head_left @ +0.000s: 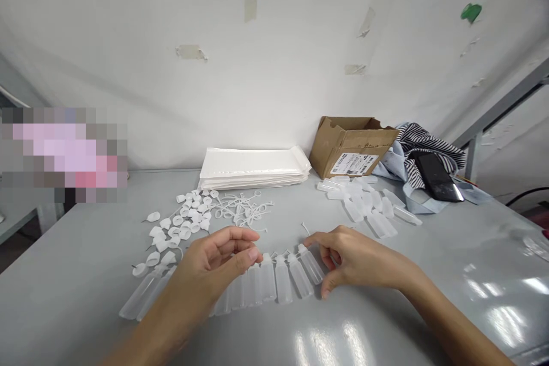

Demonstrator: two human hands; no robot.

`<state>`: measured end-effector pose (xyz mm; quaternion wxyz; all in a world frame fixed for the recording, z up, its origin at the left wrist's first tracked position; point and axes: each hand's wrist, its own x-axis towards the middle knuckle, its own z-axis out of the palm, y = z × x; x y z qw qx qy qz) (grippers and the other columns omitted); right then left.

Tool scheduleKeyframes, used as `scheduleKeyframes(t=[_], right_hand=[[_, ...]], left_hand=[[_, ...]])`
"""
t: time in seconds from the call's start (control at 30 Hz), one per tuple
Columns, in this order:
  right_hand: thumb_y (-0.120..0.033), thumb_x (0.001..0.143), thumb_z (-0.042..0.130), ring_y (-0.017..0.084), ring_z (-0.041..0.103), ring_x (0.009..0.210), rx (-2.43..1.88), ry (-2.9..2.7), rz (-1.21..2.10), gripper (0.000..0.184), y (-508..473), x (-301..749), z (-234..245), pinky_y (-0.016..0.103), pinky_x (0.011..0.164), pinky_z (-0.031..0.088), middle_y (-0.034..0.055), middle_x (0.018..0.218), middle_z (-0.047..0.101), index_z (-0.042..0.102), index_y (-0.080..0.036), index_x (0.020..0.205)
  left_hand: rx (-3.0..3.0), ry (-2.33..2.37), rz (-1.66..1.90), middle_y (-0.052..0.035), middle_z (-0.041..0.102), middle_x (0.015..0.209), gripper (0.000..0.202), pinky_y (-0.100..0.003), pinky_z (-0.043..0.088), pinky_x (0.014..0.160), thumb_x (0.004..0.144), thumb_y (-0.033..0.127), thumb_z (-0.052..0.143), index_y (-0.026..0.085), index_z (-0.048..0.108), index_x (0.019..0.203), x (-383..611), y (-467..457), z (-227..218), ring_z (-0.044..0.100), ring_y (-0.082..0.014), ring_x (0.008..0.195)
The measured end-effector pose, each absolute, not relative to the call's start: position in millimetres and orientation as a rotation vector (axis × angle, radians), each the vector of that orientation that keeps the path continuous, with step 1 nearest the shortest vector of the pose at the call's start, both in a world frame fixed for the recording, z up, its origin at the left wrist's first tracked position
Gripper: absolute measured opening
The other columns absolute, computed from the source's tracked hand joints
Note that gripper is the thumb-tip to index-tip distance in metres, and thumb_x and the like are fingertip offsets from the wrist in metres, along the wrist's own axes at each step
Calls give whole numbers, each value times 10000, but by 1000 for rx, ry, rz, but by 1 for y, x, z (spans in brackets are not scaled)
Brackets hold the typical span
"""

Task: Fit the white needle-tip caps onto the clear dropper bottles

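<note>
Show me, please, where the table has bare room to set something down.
Bare table lies between the phone and the right forearm, and at far left, beyond the white caps. A narrower gap separates the thin rings from the loose bottles. It is crowded at the bottle row by the left hand and right hand.

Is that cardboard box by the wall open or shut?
Open. The cardboard box shows its inside through the uncovered top; whether anything lies deep within, I cannot tell.
</note>
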<state>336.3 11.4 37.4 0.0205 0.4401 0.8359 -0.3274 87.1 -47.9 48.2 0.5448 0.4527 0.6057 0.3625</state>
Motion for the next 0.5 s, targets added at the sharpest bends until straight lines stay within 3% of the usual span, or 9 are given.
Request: scheduleKeyframes(t=[0.23, 0.4, 0.5], right_hand=[[-468, 672, 771, 155, 547, 621, 1352, 2666, -963, 551, 5, 331, 39, 248, 565, 356, -15, 668, 620, 651, -214, 1146], [-423, 637, 819, 165, 558, 625, 1383, 2677, -837, 431, 1, 329, 41, 251, 553, 339, -10, 685, 630, 698, -222, 999], [-434, 621, 827, 177, 556, 629, 1391, 2661, -798, 537, -1, 329, 40, 255, 549, 334, -17, 687, 626, 658, -227, 1087]], left_hand=[[1106, 1457, 864, -7, 709, 789, 289, -314, 484, 793, 737, 478, 646, 249, 674, 912, 88, -48, 50, 633, -210, 826], [1109, 1471, 850, -6, 708, 789, 296, -320, 480, 787, 733, 482, 646, 255, 667, 922, 88, -48, 49, 631, -218, 830], [1108, 1462, 853, -12, 701, 784, 294, -331, 476, 800, 736, 480, 642, 250, 666, 917, 88, -48, 48, 632, -221, 828]])
